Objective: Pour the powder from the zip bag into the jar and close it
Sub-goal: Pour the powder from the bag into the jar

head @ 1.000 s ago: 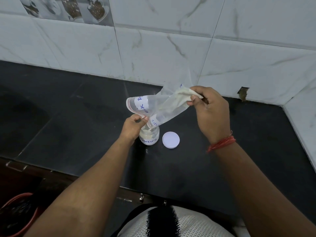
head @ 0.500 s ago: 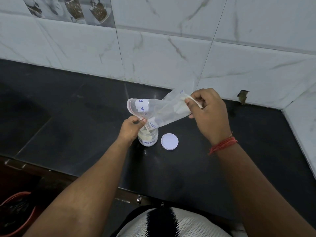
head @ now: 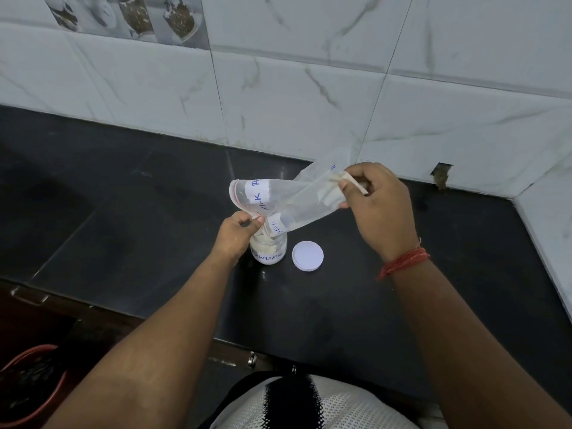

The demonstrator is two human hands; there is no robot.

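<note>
Pouring: zip bag was tilted over jar. Left hand pinched its mouth, right hand pinched the bottom. Film looked limp, light, slippery. Lid lay beside jar.

Black counter, marble-tiled wall (one chipped).

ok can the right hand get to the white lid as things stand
Probably not yet: the right hand grips the zip bag. The lid lies uncovered beside the jar, so the path looks free.
</note>
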